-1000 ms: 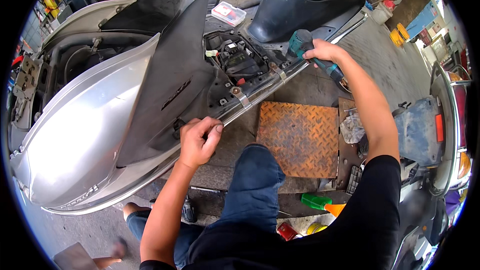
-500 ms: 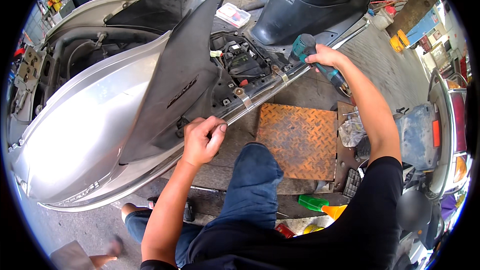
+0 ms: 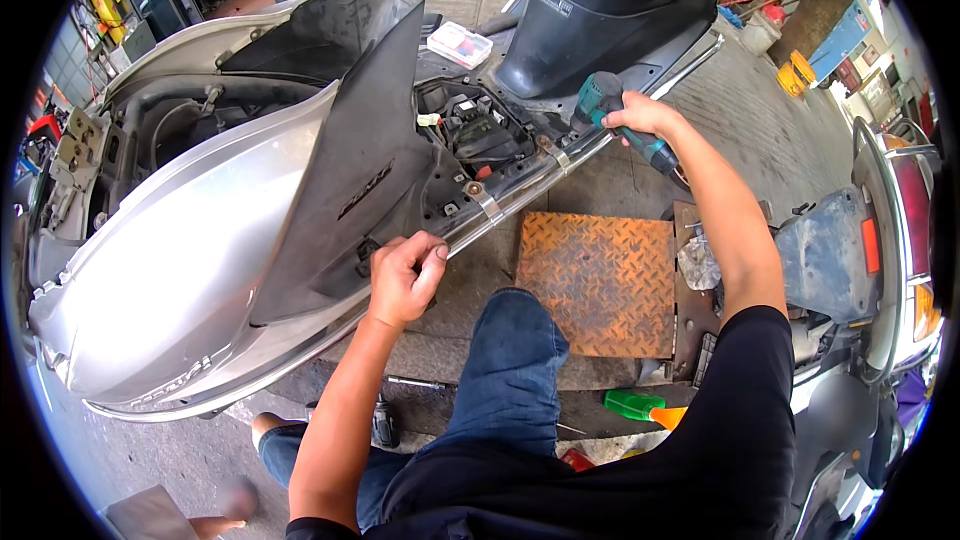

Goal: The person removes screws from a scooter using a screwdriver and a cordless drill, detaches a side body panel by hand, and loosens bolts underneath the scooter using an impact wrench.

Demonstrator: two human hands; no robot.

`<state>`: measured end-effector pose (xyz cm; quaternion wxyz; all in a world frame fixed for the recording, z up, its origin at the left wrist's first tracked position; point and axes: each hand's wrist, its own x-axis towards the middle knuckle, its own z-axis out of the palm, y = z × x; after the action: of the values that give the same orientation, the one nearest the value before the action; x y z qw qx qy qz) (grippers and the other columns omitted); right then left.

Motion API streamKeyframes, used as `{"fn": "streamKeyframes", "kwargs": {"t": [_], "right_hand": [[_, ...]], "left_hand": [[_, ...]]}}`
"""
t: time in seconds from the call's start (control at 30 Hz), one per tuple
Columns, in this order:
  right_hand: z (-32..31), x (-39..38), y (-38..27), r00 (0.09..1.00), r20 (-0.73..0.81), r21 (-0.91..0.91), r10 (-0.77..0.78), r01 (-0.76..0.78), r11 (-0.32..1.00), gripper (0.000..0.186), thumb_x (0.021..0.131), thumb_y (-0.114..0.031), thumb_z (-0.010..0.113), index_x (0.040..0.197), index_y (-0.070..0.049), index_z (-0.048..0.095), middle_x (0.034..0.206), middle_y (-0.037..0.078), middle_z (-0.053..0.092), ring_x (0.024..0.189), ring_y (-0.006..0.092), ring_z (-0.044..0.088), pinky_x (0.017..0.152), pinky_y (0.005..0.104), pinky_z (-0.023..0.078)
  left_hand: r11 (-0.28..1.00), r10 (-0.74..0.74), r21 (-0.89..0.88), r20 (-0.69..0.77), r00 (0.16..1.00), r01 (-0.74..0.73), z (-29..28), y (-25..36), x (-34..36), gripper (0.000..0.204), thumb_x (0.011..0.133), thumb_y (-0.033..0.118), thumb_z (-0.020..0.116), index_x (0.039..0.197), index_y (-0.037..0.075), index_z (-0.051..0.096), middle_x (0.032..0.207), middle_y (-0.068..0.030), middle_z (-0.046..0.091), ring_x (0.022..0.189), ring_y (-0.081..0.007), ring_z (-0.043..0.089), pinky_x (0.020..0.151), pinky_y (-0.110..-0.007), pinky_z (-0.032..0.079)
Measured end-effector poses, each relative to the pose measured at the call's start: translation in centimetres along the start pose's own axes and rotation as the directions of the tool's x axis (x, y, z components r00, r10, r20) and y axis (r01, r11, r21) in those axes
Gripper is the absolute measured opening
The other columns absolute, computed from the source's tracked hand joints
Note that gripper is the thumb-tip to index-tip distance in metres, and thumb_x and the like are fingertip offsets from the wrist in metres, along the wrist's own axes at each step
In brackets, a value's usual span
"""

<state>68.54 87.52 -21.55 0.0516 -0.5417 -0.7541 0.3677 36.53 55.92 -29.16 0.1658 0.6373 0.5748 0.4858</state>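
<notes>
Power tool (image 3: 600, 98) gripped in right hand (image 3: 645, 116), by chrome rail (image 3: 548, 180), left hand (image 3: 405, 278) curled shut on rail, orange plate (image 3: 598, 285) nearside, box (image 3: 460, 44) beyond

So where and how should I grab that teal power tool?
Probably around the middle of the power tool, from the near right: that stretch, which the right hand wraps, looks slimmer than the rounded end, and the black front panel stands beyond it.

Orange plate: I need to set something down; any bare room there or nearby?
Bare: the orange plate, between knee and crumpled plastic; also grey floor between chrome rail and yellow bucket. Crowded: open compartment and around the green bottle.
</notes>
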Motion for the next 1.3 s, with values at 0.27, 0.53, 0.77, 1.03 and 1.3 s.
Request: {"fn": "streamKeyframes", "kwargs": {"t": [0.27,0.53,0.77,1.03,1.3], "right_hand": [[0.0,-0.5,-0.6,1.000,0.013,-0.058,0.014,-0.013,0.998,0.026,0.080,-0.019,0.068,0.088,0.006,0.062,0.073,0.010,0.064,0.056,0.0178,0.061,0.053,0.0311,0.051],[-0.4,-1.0,0.8,1.000,0.024,-0.009,0.010,-0.010,1.000,0.026,0.080,-0.018,0.068,0.092,0.004,0.060,0.075,0.009,0.063,0.056,0.0166,0.060,0.053,0.0301,0.050],[5.9,-10.9,-0.9,0.985,-0.165,0.542,-0.047,0.131,0.830,0.038,0.081,-0.022,0.072,0.108,0.001,0.058,0.089,0.010,0.066,0.064,0.0143,0.062,0.057,0.0289,0.052],[25.2,-17.0,-9.1,0.793,-0.536,0.479,-0.290,0.569,0.669,0.044,0.083,-0.015,0.074,0.120,0.002,0.056,0.108,0.011,0.063,0.095,0.0176,0.060,0.087,0.0327,0.047],[30.7,-19.6,-12.1,0.601,-0.606,0.043,-0.521,0.679,0.732,0.059,0.079,-0.010,0.072,0.129,0.002,0.043,0.127,0.027,0.044,0.116,0.0434,0.045,0.098,0.0481,0.037]], "left_hand": [[1.000,0.015,-0.008,-0.009,1.000,-0.015,-0.1,-0.4,0.0,0.013,0.085,0.013,0.058,0.078,0.004,0.063,0.054,-0.0065,0.055,0.050,-0.0189,0.054,0.052,-0.031,0.042],[0.995,-0.086,-0.051,0.013,0.996,0.087,0.7,-0.3,-0.1,0.012,0.082,0.018,0.061,0.077,0.007,0.064,0.058,-0.0091,0.057,0.055,-0.0261,0.055,0.054,-0.036,0.043],[0.994,-0.060,-0.090,-0.023,0.998,0.058,-0.4,-0.7,-0.6,0.012,0.081,0.019,0.063,0.087,0.009,0.065,0.058,-0.0084,0.057,0.054,-0.0242,0.058,0.054,-0.035,0.045],[0.994,-0.067,-0.082,0.084,0.994,0.073,-0.3,-0.2,0.7,0.051,0.077,0.051,0.071,0.105,0.009,0.064,0.073,-0.0065,0.066,0.063,-0.0221,0.063,0.060,-0.035,0.049],[0.718,-0.346,-0.523,0.304,0.888,0.459,-0.4,1.4,0.7,0.059,0.092,0.055,0.050,0.113,0.001,0.062,0.105,-0.0111,0.065,0.100,-0.0200,0.059,0.090,-0.035,0.043]]}}
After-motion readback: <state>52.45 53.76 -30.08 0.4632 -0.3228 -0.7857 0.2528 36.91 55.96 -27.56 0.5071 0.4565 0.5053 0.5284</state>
